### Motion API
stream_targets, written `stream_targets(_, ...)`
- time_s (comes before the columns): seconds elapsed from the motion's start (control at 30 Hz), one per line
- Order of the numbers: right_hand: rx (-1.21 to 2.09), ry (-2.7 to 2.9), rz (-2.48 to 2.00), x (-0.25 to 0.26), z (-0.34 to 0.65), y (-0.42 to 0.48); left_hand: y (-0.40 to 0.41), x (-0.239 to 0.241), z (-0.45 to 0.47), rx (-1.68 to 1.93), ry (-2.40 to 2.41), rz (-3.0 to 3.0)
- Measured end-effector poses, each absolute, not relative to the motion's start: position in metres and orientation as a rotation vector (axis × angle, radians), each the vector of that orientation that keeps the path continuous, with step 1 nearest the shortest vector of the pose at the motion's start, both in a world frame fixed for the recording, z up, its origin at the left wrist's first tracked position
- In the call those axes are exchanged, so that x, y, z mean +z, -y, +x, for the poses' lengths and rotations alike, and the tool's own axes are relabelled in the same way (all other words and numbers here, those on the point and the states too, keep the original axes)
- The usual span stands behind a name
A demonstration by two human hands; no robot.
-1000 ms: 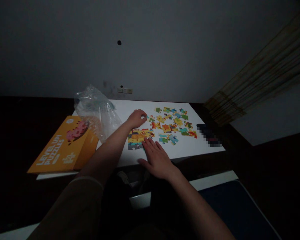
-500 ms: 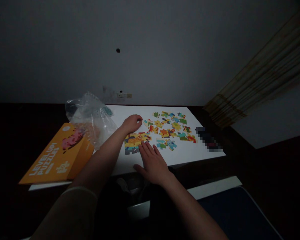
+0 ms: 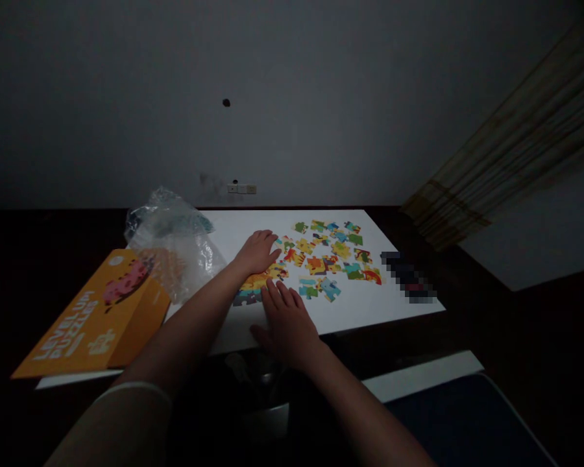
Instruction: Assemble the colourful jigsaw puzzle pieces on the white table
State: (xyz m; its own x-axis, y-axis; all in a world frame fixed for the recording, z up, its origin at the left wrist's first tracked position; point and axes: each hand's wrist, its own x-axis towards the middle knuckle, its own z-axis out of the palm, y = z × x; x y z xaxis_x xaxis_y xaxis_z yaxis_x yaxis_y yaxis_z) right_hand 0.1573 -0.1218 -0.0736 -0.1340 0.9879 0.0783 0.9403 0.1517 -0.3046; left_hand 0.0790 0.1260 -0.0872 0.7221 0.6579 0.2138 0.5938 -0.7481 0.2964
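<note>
Two hands seem mid-fitting at the joined puzzle section [image 3: 251,286]: left hand [image 3: 259,251] with grip curled, contents hidden; right hand [image 3: 285,318] flat, empty; next needs tab alignment.

The left hand [image 3: 259,251] has been drawn back from the loose pieces [image 3: 331,250] onto the far edge of the assembled section [image 3: 251,284], possibly pressing there.

White flat worktop [image 3: 253,224]. Loose cardboard puzzle pieces [image 3: 331,250]: orange, yellow, green, teal, red patches. Orange rectangular puzzle box [image 3: 92,318], white lettering, pink figure. Clear crinkled plastic bag [image 3: 172,237]. Joined puzzle section [image 3: 253,285]: yellow-orange, grey-blue edge.
</note>
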Motion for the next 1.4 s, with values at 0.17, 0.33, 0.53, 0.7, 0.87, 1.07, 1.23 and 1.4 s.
stream_targets(0.17,0.064,2.146,-1.838,-0.034,0.225,0.09,-0.131,-0.091,0.078,0.469,-0.98,2.725)
stream_targets(0.33,0.248,2.193,-1.841,0.0,0.314,0.01,-0.132,-0.087,0.079,0.489,-0.945,2.733)
stream_targets(0.53,0.382,2.256,-1.844,-0.023,0.33,-0.021,-0.131,-0.084,0.081,0.469,-0.965,2.75)
stream_targets(0.7,0.297,2.289,-1.717,-0.041,0.334,-0.011,-0.129,-0.081,0.084,0.463,-0.958,2.74)
stream_targets(0.87,0.332,2.309,-1.665,-0.042,0.338,-0.018,-0.127,-0.075,0.087,0.463,-0.947,2.772)
stream_targets(1.07,0.366,2.302,-1.605,-0.048,0.335,-0.023,-0.128,-0.075,0.087,0.463,-0.951,2.794)
stream_targets(1.23,0.359,2.304,-1.541,-0.051,0.336,-0.028,-0.128,-0.075,0.087,0.467,-0.945,2.798)
stream_targets(1.4,0.182,2.15,-1.374,-0.013,0.329,-0.017,-0.128,-0.073,0.087,0.457,-0.934,2.818)
